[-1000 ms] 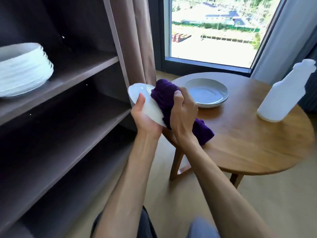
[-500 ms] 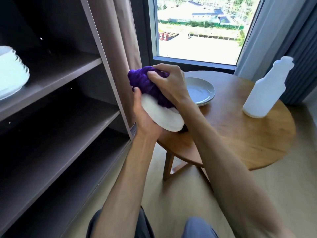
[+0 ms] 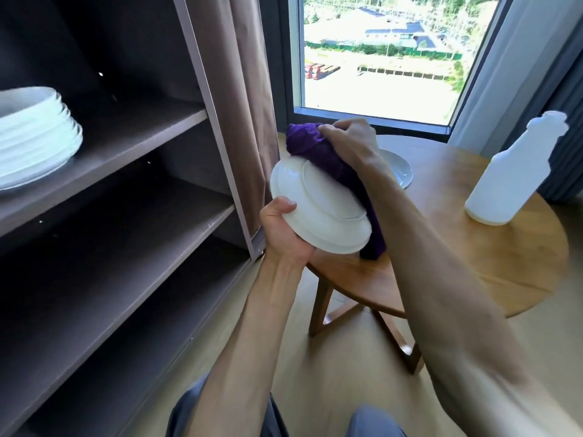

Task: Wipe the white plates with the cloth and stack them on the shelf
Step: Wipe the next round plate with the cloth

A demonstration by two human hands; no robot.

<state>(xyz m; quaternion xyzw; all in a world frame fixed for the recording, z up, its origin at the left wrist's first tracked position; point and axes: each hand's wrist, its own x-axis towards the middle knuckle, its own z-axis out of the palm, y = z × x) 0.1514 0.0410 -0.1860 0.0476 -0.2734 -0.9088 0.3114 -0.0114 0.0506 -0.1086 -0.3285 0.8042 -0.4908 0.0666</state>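
The dark brown wooden shelf unit (image 3: pixel 132 146) on the left carries a stack of white plates (image 3: pixel 34 140) on its upper board, and the round wooden surface (image 3: pixel 467 247) to the right bears a white plastic bottle (image 3: pixel 514 171) and another white plate (image 3: pixel 400 171), partly hidden behind the right arm. In front of the surface's near edge, the left hand (image 3: pixel 284 231) grips a round white plate (image 3: pixel 318 209) by its lower rim, thumb curled over the edge, the plate tilted with its underside toward the camera. The right hand (image 3: pixel 350 143) is closed around a bunched purple cloth (image 3: pixel 315 149) and presses it against the plate's far side, a tail of cloth hanging down behind the plate.

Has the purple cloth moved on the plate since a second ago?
Yes. The purple cloth went from the side of the held plate facing the table up over its top edge.
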